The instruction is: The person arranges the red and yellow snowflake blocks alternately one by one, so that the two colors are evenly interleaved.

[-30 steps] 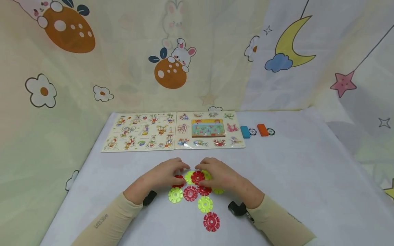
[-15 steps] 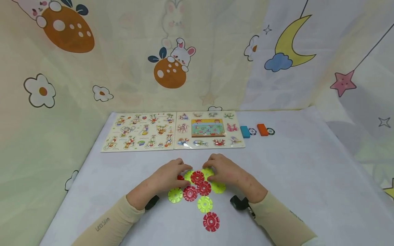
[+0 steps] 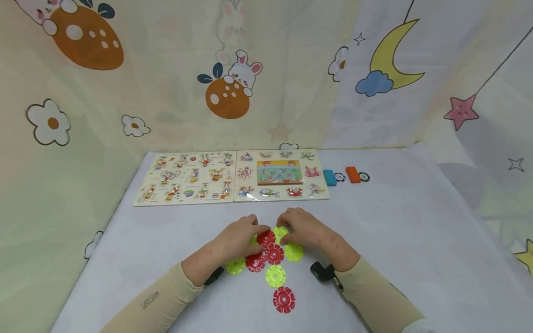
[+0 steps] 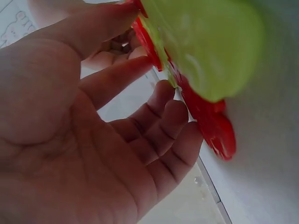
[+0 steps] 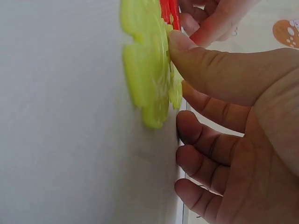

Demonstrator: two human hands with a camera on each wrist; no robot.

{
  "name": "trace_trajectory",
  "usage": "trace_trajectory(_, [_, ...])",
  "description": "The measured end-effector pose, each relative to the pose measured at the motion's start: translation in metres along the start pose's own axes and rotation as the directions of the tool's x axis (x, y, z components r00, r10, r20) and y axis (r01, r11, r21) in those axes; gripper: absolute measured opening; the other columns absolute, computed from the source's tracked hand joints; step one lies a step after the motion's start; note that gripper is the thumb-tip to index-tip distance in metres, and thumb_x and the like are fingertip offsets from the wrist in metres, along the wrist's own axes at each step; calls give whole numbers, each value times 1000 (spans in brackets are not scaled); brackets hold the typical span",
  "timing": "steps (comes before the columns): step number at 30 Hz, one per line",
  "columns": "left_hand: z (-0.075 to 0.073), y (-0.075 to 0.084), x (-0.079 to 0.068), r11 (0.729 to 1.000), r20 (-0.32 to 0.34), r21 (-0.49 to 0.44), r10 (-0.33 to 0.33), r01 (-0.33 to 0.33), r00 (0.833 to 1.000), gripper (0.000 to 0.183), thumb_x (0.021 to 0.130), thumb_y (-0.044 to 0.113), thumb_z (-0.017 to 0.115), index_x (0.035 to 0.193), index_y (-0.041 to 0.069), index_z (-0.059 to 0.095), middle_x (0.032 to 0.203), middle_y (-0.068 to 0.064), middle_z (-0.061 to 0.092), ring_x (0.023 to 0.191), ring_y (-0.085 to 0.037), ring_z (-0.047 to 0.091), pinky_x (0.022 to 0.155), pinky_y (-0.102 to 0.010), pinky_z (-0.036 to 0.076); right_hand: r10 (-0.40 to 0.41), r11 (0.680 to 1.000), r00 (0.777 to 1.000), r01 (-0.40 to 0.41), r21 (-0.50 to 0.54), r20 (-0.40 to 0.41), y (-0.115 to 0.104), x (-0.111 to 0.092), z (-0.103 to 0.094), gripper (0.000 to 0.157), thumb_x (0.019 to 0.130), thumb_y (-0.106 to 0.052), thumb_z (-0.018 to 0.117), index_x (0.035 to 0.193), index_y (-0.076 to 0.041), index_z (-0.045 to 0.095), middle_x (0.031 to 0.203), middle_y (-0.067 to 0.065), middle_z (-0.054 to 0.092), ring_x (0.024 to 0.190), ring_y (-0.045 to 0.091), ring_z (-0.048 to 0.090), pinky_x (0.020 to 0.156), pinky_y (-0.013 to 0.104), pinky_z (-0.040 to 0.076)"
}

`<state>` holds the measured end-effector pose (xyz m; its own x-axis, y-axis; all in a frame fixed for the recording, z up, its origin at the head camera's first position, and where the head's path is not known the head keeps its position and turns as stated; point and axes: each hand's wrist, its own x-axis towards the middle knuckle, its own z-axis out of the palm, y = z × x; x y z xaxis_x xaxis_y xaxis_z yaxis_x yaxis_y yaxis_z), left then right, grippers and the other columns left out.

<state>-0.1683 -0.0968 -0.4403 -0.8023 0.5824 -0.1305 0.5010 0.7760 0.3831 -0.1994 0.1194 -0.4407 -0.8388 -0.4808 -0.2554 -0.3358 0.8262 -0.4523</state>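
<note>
Several red and yellow-green notched plastic discs lie in a cluster on the white table. My left hand [image 3: 239, 238] reaches over its left side and pinches the upper red disc [image 3: 266, 237] between thumb and index finger. Opposite it, my right hand [image 3: 306, 230] pinches the upper yellow-green disc [image 3: 280, 234], which touches that red one. Below them are a red disc [image 3: 274, 254], another red disc [image 3: 255, 262] and a yellow-green disc [image 3: 294, 252]. The left wrist view shows a yellow-green disc [image 4: 210, 51] close to the camera. Part of the cluster is hidden under my left hand.
Toward me lie a yellow-green disc [image 3: 275, 276] and a red disc [image 3: 284, 299]. Two picture puzzle boards [image 3: 187, 178] stand side by side at the back. A blue block [image 3: 329, 177] and an orange block [image 3: 353, 175], each with a small round piece, lie to their right.
My left hand has moved right over the cluster onto the upper red disc. My right hand has shifted slightly up, uncovering the right yellow-green disc. The head view has turned slightly.
</note>
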Motion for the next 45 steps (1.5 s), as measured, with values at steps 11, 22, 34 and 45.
trace_trajectory(11, [7,-3,5,994,-33,-112,-22,18,999,45,76,40,76,110,15,62,96,4,49,84,-11,46,68,-24,43,0,1000,1000,0,15,-3,1,-1,-2,39,72,-34,82,104,-21,64,95,-9,53,91,14,46,82,30,43])
trace_trajectory(22, [2,-6,3,989,-32,-148,-33,28,999,46,76,34,76,114,13,61,99,4,51,86,-12,46,74,-29,42,-11,999,1000,11,40,-3,0,0,-1,38,73,-33,81,103,-20,64,95,-8,53,89,15,46,82,32,43])
trace_trajectory(34, [6,-8,4,982,-186,180,94,-60,978,50,70,52,71,101,13,63,91,7,50,81,-11,41,69,-29,37,-18,997,1000,19,69,-11,3,-2,1,36,73,-31,81,102,-19,63,94,-8,53,88,15,47,82,32,44])
trace_trajectory(45, [-52,-38,-40,985,-473,174,68,18,879,43,70,38,74,103,13,60,93,8,53,84,-11,43,70,-29,40,-13,996,1000,15,90,-12,5,-2,3,34,72,-32,82,98,-20,63,91,-6,52,87,16,46,77,31,43])
